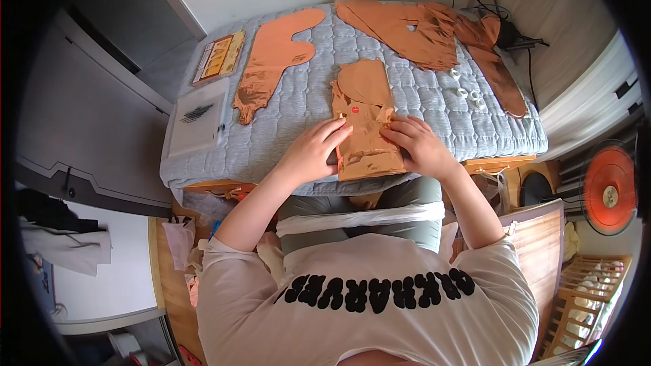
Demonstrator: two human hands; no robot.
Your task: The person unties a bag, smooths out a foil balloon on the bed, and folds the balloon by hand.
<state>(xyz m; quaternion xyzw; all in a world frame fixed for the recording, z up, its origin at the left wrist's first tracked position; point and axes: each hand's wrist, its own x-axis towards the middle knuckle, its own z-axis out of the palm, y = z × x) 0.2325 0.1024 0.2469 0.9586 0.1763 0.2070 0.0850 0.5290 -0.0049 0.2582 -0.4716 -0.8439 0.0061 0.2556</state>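
Observation:
A flat, copper-coloured foil balloon (366, 122), partly folded, lies at the bed's near edge in front of me. It has a small red spot near its middle. My left hand (317, 150) grips its left edge, fingers bent over the foil. At the opposite edge, my right hand (422, 146) holds the foil with its fingers curled on top; both thumbs are partly hidden. Beyond my left hand rests another flat foil balloon (274, 47) with a curvy outline. More deflated copper foil (413, 30) is spread at the back right, with a long strip (498, 78) beside it.
A grey quilted bed (407, 95) carries everything. On its left lie a printed packet (219, 57) and a clear bag (198, 118) with dark contents. Several small white rolls (462, 93) sit at right. Cables hang behind. A red round fan (610, 186) stands right.

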